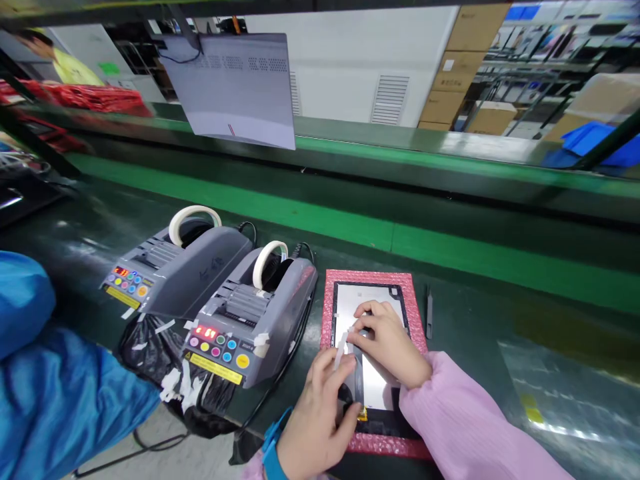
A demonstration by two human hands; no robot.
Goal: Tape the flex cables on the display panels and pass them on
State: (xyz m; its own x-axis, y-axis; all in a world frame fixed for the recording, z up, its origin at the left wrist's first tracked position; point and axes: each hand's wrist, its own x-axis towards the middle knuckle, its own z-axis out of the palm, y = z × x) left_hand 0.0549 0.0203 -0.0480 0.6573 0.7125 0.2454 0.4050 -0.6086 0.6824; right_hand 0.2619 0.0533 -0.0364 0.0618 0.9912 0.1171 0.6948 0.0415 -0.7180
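Note:
A flat tablet-like display panel (377,387) with a silvery back and black border lies on a sheet of pink bubble wrap (417,303). Over its left side a short strip of whitish tape (341,348) stretches between my two hands. My right hand (393,347) pinches the strip's upper end between thumb and fingertips. My left hand (320,413), with a blue band at the wrist, is closed on the lower end, its thumb near a yellow tab (363,414) on the panel. Right of the bubble wrap lie grey tweezers (429,313), untouched.
Two grey tape dispensers (255,310) (177,267) with tape rolls stand to my left. Black bags with tape scraps (187,390) hang at the table edge. A person's blue sleeve (65,380) is at far left. A monitor (235,87) hangs above; a clear sheet (575,380) lies right.

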